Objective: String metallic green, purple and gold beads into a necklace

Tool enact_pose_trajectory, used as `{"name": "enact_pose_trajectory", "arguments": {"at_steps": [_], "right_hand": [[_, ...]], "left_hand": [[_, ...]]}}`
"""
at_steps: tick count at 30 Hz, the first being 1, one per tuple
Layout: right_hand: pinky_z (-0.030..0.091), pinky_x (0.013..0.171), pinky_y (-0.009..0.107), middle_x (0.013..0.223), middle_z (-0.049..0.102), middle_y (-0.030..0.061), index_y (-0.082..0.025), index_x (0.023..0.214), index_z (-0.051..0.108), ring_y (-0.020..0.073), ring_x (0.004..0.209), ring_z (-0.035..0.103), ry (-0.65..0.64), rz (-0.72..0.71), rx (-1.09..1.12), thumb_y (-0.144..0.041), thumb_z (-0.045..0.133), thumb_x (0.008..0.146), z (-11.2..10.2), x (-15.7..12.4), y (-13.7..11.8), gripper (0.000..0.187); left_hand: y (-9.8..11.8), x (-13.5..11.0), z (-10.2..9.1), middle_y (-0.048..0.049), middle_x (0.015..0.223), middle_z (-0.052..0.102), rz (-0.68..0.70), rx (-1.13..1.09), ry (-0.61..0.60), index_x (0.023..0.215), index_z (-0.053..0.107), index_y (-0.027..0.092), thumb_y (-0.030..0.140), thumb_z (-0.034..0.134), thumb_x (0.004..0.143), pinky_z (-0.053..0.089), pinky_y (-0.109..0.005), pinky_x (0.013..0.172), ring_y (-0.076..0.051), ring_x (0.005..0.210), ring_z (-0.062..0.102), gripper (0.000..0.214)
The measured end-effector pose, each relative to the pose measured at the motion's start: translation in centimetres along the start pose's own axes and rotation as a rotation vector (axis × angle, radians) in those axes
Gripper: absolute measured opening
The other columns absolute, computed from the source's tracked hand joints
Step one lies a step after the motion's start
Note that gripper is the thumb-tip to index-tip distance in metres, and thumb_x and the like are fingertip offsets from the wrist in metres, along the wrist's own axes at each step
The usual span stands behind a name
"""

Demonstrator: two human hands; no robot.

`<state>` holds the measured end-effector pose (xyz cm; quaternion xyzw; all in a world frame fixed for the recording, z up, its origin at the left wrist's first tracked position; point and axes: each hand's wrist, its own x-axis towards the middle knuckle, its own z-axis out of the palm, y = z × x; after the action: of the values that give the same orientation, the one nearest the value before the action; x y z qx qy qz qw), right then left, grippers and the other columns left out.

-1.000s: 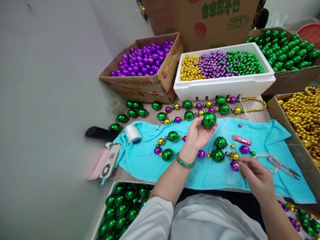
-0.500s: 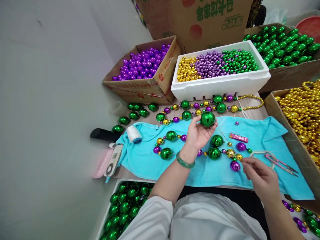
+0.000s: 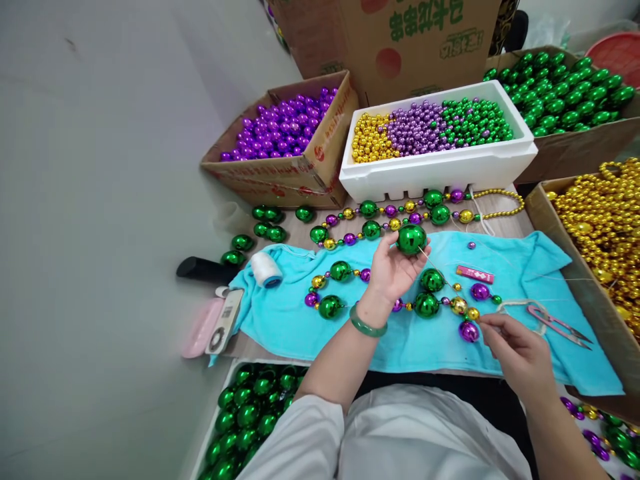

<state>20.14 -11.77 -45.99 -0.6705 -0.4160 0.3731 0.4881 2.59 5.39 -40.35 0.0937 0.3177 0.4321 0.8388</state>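
My left hand, palm up with a green bangle at the wrist, holds a large shiny green bead in its curled fingers. From that bead a thin, straight strand, needle or thread, slants down toward my right hand. The right fingertips are pinched beside a gold bead on the strand. Close by lie a purple bead and more large green beads. A partly strung bead chain curves behind my left wrist, which hides some of it.
Beneath lies a turquoise towel with a thread spool, pink-handled scissors and a pink packet. A finished-looking bead necklace lies behind. Around stand a purple-bead box, white foam box and gold-bead box.
The view has shifted slightly. The large green bead has turned a little in my left hand, so the strand meets it nearer its lower front. My right hand keeps its pinch.
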Motion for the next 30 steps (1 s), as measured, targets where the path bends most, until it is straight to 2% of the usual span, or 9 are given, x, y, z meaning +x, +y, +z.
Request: {"name": "enact_pose_trajectory", "arguments": {"at_steps": [7,11,14,18,25,30], "right_hand": [[0.035,0.042,0.022,0.061,0.059,0.0018,-0.016,0.085,0.072,0.0104,0.05,0.048,-0.047,-0.015,0.013,-0.039,0.067,0.082,-0.3,0.0,0.1,0.023],[0.037,0.043,0.022,0.059,0.058,0.0008,-0.017,0.086,0.072,0.0098,0.049,0.046,-0.036,-0.032,-0.012,-0.038,0.067,0.082,-0.4,0.2,0.7,0.022],[0.039,0.046,0.022,0.062,0.059,0.001,-0.018,0.089,0.072,0.0102,0.051,0.049,-0.044,-0.044,-0.014,-0.038,0.066,0.083,-0.4,0.6,1.2,0.021],[0.044,0.049,0.024,0.067,0.062,0.0026,-0.018,0.092,0.071,0.0127,0.057,0.055,-0.024,-0.061,0.013,-0.037,0.066,0.084,-0.1,1.2,2.1,0.021],[0.044,0.049,0.024,0.068,0.062,0.0024,-0.019,0.093,0.071,0.0124,0.056,0.055,0.013,-0.102,-0.041,-0.036,0.066,0.085,-0.3,1.4,3.0,0.02],[0.043,0.049,0.024,0.065,0.06,0.0011,-0.019,0.09,0.07,0.0112,0.053,0.052,0.004,-0.102,-0.01,-0.036,0.064,0.086,0.2,1.4,2.4,0.019]], "left_hand": [[0.0,0.0,-0.2,-0.0138,0.091,0.07,-0.001,0.021,-0.013,0.099,0.063,0.008,0.037,0.049,0.088,0.054,-0.022,0.068,-0.016,0.078,0.068,0.034],[-0.6,0.1,-0.5,-0.0079,0.093,0.069,0.123,0.15,-0.017,0.1,0.061,0.013,0.033,0.062,0.079,0.053,-0.025,0.073,-0.016,0.082,0.067,0.03],[-1.3,-0.2,-0.6,-0.0025,0.099,0.066,0.251,0.305,-0.095,0.106,0.059,0.02,0.026,0.074,0.069,0.051,-0.027,0.077,-0.015,0.086,0.065,0.041],[-2.2,-0.8,-0.5,-0.0027,0.107,0.063,0.237,0.419,-0.232,0.112,0.059,0.023,0.026,0.08,0.063,0.049,-0.027,0.078,-0.014,0.089,0.062,0.054],[-2.3,-0.9,-0.8,-0.0047,0.11,0.062,0.304,0.57,-0.321,0.118,0.057,0.024,0.032,0.08,0.066,0.046,-0.029,0.085,-0.017,0.096,0.06,0.057],[-2.6,-0.9,-0.8,-0.0031,0.108,0.061,0.326,0.553,-0.309,0.119,0.056,0.024,0.032,0.08,0.068,0.048,-0.027,0.082,-0.014,0.091,0.06,0.057]]}}
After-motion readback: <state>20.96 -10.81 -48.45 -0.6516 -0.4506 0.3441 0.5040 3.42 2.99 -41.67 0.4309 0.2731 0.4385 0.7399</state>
